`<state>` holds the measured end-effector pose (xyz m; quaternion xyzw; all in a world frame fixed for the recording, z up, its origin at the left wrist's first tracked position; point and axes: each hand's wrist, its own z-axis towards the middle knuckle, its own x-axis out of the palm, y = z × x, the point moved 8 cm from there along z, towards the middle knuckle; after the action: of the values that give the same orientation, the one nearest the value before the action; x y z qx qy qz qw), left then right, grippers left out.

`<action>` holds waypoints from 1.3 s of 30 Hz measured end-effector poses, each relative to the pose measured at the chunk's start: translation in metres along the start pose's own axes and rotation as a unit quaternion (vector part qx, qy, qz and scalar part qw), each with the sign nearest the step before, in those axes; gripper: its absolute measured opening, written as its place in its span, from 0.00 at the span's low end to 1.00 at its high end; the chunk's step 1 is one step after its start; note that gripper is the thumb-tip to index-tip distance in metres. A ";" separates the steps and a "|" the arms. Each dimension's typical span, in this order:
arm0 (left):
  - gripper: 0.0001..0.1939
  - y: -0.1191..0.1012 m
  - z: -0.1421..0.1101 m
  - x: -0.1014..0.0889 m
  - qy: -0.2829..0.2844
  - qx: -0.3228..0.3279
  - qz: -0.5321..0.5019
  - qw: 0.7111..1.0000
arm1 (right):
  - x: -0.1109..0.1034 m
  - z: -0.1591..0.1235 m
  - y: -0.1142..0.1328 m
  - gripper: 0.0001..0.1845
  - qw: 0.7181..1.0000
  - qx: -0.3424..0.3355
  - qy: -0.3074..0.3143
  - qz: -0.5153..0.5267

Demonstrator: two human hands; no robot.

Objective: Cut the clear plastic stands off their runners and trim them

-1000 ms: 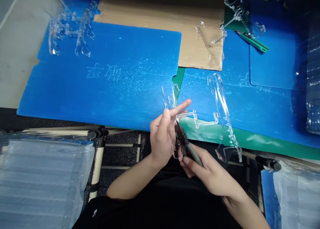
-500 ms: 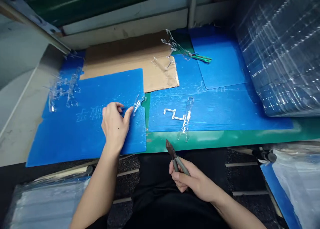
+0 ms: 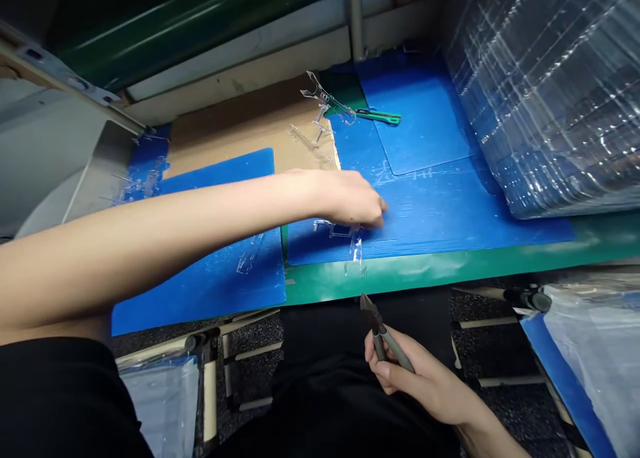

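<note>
My left hand reaches across a blue corrugated plastic sheet, its fingers curled down just above a clear moulded plastic piece. The hand hides part of that piece, so I cannot tell whether it grips it. Another clear plastic piece lies on a second blue sheet below my left forearm. My right hand is low, at my lap, holding grey-handled side cutters with their jaws pointing up.
Brown cardboard at the back carries a clear plastic assembly, with a green-handled tool nearby. A green mat edge runs along the front. A large stack of clear plastic sheeting stands at the right.
My left hand has moved right across the boards to the clear piece. The view has shifted slightly, and my right hand still holds the cutters, now lower in the frame.
</note>
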<state>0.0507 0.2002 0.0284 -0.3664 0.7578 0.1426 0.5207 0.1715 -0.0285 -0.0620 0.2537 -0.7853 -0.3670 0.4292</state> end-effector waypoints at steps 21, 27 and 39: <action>0.11 0.055 -0.087 0.001 -0.039 -0.063 -0.155 0.985 | 0.027 0.028 0.013 0.17 0.996 0.039 0.004 -0.086; 0.15 0.029 -0.165 0.013 -0.281 -0.171 -0.420 0.846 | 0.023 0.034 0.028 0.16 0.981 0.032 -0.057 -0.183; 0.21 -0.042 -0.178 0.172 -0.407 -0.243 -0.694 0.542 | 0.031 0.044 0.034 0.10 0.951 0.103 -0.043 -0.287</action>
<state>-0.0738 -0.0047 -0.0439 -0.7934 -0.0905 0.0492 0.5999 0.1157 -0.0143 -0.0362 0.4950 -0.7305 -0.4026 0.2434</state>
